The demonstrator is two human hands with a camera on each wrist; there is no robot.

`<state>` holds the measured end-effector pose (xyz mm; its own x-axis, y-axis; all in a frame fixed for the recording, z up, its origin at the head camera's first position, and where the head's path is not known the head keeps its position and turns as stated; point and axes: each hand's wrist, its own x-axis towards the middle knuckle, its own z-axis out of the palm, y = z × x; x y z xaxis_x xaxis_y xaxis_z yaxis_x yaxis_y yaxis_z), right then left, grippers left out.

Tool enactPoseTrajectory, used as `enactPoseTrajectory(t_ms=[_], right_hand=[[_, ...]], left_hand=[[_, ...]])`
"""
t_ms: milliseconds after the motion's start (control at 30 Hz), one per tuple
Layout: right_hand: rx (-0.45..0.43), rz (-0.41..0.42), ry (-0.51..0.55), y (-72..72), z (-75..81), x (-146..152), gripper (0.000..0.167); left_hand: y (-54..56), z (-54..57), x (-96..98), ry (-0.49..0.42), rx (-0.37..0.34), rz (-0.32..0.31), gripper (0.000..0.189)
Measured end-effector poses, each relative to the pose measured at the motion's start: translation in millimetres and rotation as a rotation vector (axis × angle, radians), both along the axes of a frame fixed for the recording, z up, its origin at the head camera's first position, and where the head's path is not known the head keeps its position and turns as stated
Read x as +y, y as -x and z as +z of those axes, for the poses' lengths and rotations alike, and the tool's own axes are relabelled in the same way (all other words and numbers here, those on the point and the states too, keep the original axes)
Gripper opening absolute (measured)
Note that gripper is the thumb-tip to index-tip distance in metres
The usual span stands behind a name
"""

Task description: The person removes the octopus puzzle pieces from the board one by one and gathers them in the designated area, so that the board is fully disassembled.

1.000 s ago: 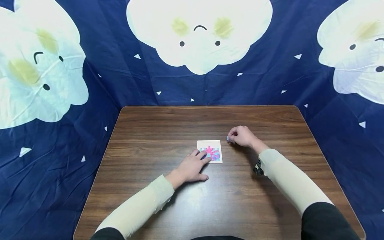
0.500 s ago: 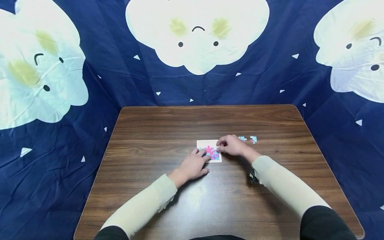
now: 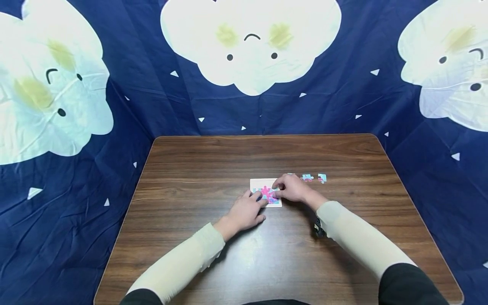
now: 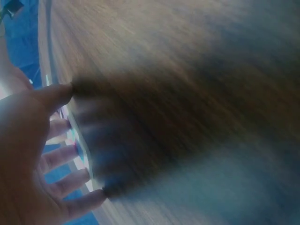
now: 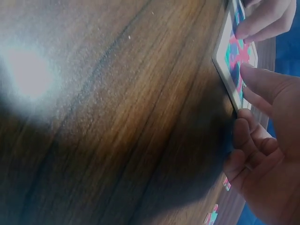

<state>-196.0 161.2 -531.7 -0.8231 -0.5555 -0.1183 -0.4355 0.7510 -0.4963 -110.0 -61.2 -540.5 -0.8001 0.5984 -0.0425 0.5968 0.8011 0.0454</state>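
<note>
A small square jigsaw puzzle board (image 3: pixel 256 183) with a pale frame lies on the table, its lower part filled with pink, purple and turquoise pieces. My left hand (image 3: pixel 244 210) rests over the board's left side, fingers spread and fingertips on the puzzle; the left wrist view shows these fingers (image 4: pixel 70 183) extended. At the board's right side my right hand (image 3: pixel 292 187) pinches a small puzzle piece between thumb and forefinger, down at the puzzle's surface. That piece is mostly hidden by the fingers. In the right wrist view the right thumb (image 5: pixel 262 82) touches the puzzle.
Loose puzzle pieces lie right of the board: one blue and pink piece (image 3: pixel 307 177), another piece (image 3: pixel 322 178) farther right, and one partly behind the right hand. The brown wooden table (image 3: pixel 198 161) is bordered by a dark blue curtain (image 3: pixel 213 101) with clouds.
My right hand has moved left and slightly down with a puzzle piece, from beside the board onto its right side, uncovering the loose pieces. My left hand has hardly moved.
</note>
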Motion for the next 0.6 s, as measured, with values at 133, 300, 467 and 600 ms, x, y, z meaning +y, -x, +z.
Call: enactPoseTrajectory(t_ms=[133, 300, 467, 600], right_hand=[[0.001, -0.015, -0.002, -1.9, -2.1, -1.4, 0.021], [-0.016, -0.046, -0.039, -3.2, -1.1, -6.7, 0.025], [-0.029, -0.078, -0.055, -4.0, 2.5, -10.4, 0.021], [-0.035, -0.091, -0.036, -3.0, 4.7, -11.8, 0.016]], left_hand=[[-0.6, 0.2, -0.2, -0.015, 0.007, -0.002, 0.051], [-1.1, 1.5, -1.2, -0.031, 0.013, 0.001, 0.049], [-2.0, 0.4, -0.8, -0.037, -0.004, 0.016, 0.052], [-2.6, -1.7, -1.7, -0.042, -0.005, 0.025, 0.054]])
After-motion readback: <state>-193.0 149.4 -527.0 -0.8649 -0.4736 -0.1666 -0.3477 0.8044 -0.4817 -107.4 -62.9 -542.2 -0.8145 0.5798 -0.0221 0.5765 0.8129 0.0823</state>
